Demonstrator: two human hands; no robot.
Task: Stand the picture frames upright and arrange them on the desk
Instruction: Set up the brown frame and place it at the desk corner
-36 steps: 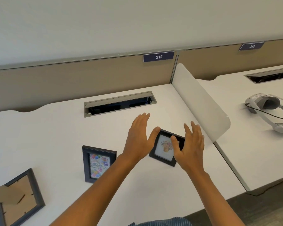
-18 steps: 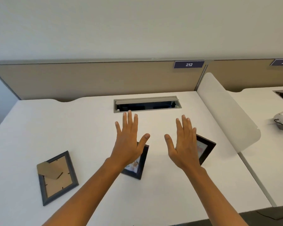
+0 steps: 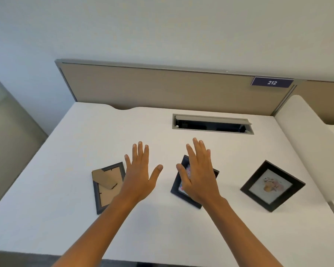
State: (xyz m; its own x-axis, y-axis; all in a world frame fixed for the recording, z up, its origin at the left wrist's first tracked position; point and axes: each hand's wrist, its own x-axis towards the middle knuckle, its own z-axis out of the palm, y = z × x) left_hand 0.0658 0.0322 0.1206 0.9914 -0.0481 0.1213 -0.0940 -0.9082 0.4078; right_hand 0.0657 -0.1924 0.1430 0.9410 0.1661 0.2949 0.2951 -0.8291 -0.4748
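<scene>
Three black picture frames are on the white desk (image 3: 81, 141). The left frame (image 3: 104, 191) lies face down, showing its brown cardboard back and folded stand. The middle frame (image 3: 176, 186) with a colourful picture stands upright, largely hidden behind my right hand (image 3: 198, 174). The right frame (image 3: 272, 185) with a flower picture stands upright, turned at an angle. My left hand (image 3: 140, 175) hovers open, fingers spread, over the left frame's right edge. My right hand is open too, in front of the middle frame, holding nothing.
A grey cable tray slot (image 3: 212, 124) is cut into the back of the desk. A beige partition (image 3: 162, 87) with a "212" label (image 3: 271, 82) runs behind. A white rounded divider (image 3: 312, 143) bounds the right side. The desk's left edge drops off.
The view has swung left. My hands let go of the flower frame, which now stands at the right, and moved left, over the middle and face-down frames.
</scene>
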